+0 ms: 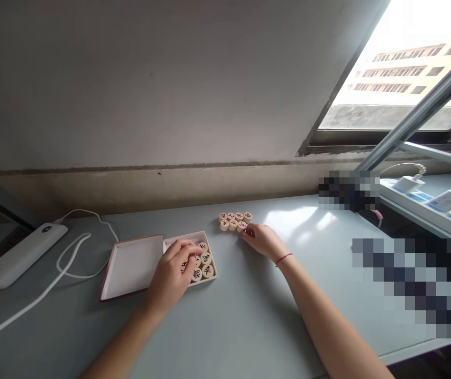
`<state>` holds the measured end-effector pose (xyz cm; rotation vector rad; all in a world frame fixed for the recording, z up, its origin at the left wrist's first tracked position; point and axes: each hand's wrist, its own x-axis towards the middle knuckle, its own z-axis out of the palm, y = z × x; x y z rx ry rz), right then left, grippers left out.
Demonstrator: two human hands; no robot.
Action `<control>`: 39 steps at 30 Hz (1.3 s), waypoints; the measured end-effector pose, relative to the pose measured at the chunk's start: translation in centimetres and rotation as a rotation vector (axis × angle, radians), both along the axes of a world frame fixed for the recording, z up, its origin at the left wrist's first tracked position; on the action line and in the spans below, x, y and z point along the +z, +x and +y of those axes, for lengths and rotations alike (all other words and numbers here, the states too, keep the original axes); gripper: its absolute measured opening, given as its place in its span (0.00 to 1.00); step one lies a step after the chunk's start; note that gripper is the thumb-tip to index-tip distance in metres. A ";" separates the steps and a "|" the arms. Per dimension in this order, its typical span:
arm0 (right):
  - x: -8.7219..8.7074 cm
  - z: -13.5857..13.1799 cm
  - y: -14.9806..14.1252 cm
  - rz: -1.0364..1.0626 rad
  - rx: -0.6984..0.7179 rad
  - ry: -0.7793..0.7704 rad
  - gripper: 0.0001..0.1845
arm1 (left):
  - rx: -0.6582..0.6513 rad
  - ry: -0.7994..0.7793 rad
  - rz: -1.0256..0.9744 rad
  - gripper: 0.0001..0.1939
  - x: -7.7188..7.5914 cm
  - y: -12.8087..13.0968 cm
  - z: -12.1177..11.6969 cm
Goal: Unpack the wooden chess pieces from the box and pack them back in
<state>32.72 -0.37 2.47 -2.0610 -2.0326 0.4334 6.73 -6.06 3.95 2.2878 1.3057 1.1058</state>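
An open white box (214, 273) holds several round Chinese chess pieces (208, 271) with black or red characters. My left hand (173, 266) is over it, thumb and fingers apart and bent down among the pieces; its palm hides part of the box. Farther back, several red-marked Chinese chess pieces (231, 216) lie close together in two rows on the table. At the right end of the nearer row, my right hand (262, 239) pinches a Chinese chess piece (241, 226) between thumb and fingers. A thin red string circles the right wrist.
The box's lid (132, 266) lies inside up on the grey table (225, 337), left of the box. At far left are a white power bank (23, 255) and a white cable (61, 266). A white power strip (426, 205) stands at right, beyond a metal frame (407, 126).
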 end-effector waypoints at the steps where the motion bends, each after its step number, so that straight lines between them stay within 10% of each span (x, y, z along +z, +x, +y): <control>1: 0.0 0.0 0.1 0.003 0.000 0.008 0.14 | 0.009 0.002 0.011 0.12 0.0 0.0 0.1; 7: 0.8 -0.7 -1.0 0.017 0.006 -0.008 0.15 | 0.201 0.073 0.313 0.11 -0.4 -0.3 0.7; 11: 1.4 -2.1 -3.9 0.300 0.250 0.006 0.04 | 0.257 0.022 0.521 0.13 -0.6 0.1 1.0; 16: 1.3 -3.5 -6.4 0.424 0.398 0.012 0.17 | 0.235 0.023 0.614 0.15 -0.8 1.2 1.3; 28: 1.6 -3.7 -6.5 0.432 0.308 0.043 0.13 | 0.266 -0.085 0.392 0.10 -0.5 2.4 1.2; 39: 2.5 -3.2 -6.0 0.892 0.404 -0.002 0.15 | 0.106 -0.079 0.020 0.08 0.9 1.1 -0.2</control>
